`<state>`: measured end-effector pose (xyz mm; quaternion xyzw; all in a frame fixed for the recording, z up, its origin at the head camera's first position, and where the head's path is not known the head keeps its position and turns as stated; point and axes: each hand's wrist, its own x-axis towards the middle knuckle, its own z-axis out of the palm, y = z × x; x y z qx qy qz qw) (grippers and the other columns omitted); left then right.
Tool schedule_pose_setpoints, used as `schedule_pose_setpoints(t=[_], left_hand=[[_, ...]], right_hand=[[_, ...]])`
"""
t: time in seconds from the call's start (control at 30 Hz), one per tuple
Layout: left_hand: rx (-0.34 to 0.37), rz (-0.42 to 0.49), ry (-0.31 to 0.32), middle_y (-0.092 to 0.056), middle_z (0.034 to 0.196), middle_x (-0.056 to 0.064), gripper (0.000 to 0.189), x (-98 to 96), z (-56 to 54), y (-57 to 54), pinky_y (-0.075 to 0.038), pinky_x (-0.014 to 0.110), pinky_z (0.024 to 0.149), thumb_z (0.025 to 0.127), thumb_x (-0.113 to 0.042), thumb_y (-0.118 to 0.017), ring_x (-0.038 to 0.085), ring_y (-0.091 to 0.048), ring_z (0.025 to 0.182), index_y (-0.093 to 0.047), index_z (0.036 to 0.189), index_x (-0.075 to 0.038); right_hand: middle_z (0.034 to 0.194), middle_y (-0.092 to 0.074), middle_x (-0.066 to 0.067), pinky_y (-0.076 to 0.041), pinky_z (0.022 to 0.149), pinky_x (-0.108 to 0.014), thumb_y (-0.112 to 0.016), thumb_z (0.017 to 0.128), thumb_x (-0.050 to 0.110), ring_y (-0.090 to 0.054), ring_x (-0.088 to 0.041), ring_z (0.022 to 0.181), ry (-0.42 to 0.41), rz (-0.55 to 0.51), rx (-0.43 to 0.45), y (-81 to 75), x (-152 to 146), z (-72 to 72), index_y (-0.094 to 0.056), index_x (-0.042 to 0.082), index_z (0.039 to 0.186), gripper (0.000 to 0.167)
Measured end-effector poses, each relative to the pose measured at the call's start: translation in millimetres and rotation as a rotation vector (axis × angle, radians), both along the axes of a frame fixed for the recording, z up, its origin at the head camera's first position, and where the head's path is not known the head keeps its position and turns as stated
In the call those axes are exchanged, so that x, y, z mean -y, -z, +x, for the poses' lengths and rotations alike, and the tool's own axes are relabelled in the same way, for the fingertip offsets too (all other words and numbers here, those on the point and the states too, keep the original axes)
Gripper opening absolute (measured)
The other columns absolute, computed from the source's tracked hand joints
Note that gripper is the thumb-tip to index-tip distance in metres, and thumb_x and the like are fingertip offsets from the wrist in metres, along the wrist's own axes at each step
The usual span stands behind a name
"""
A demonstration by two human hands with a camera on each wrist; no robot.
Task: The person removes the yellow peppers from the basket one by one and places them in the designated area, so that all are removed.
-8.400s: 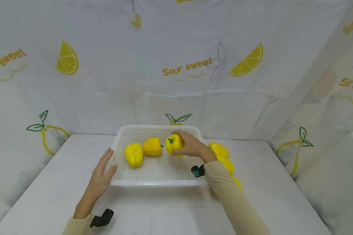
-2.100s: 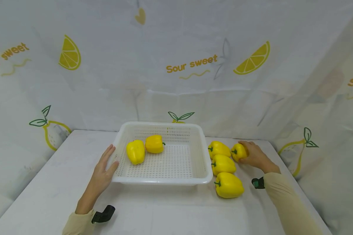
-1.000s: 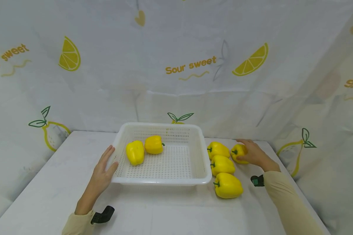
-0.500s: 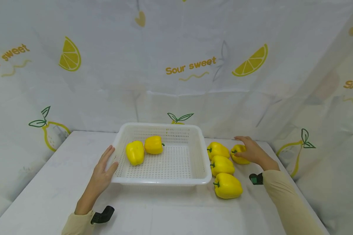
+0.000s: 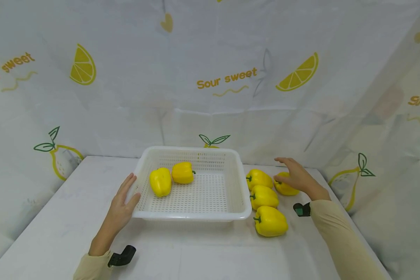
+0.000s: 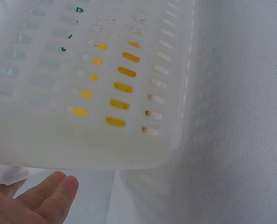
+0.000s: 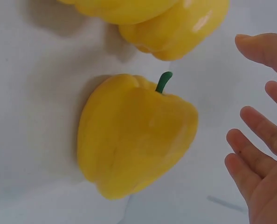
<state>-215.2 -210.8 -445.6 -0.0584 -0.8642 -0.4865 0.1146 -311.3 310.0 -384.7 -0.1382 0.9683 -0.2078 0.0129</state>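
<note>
My left hand rests with spread fingers against the left side of a white slotted plastic basket. In the left wrist view its fingertips show at the basket's rim. Two yellow bell peppers, one at the left and one behind it, lie inside the basket. My right hand hovers, fingers apart, above a yellow bell pepper lying on the table at the far right. The right wrist view shows a gap between the fingers and this pepper, which has a green stem.
Right of the basket, more yellow bell peppers stand in a column: a rear one, a middle one and a front one. Behind the white table hangs a lemon-printed curtain.
Earlier the right hand held a pepper over the basket, then set it on the table at the right. Since then it has let go and risen up and left. The left hand stays put.
</note>
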Motion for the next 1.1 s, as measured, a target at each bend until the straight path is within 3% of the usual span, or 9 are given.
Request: schedule_pose_setpoints(t=[0.67, 1.1], left_hand=[[0.014, -0.007, -0.011, -0.014, 0.165, 0.021, 0.059, -0.2, 0.1, -0.5, -0.016, 0.068, 0.118, 0.099, -0.011, -0.049, 0.047, -0.013, 0.151, -0.028, 0.153, 0.004], [0.012, -0.023, -0.018, -0.015, 0.165, 0.021, 0.059, -0.6, 0.6, 0.9, -0.018, 0.067, 0.118, 0.099, -0.012, -0.050, 0.046, -0.015, 0.151, -0.029, 0.153, 0.003]], right_hand=[[0.149, -0.039, -0.030, -0.037, 0.108, -0.069, -0.066, 0.095, 0.022, -0.039, -0.051, 0.133, -0.027, -0.046, -0.009, -18.3, 29.9, -3.2, -0.036, -0.001, 0.149, 0.066], [0.149, -0.042, -0.028, -0.038, 0.108, -0.068, -0.066, 0.095, 0.022, -0.040, -0.050, 0.134, -0.064, -0.074, -0.028, -21.2, 48.6, -7.9, -0.036, 0.002, 0.149, 0.065]])
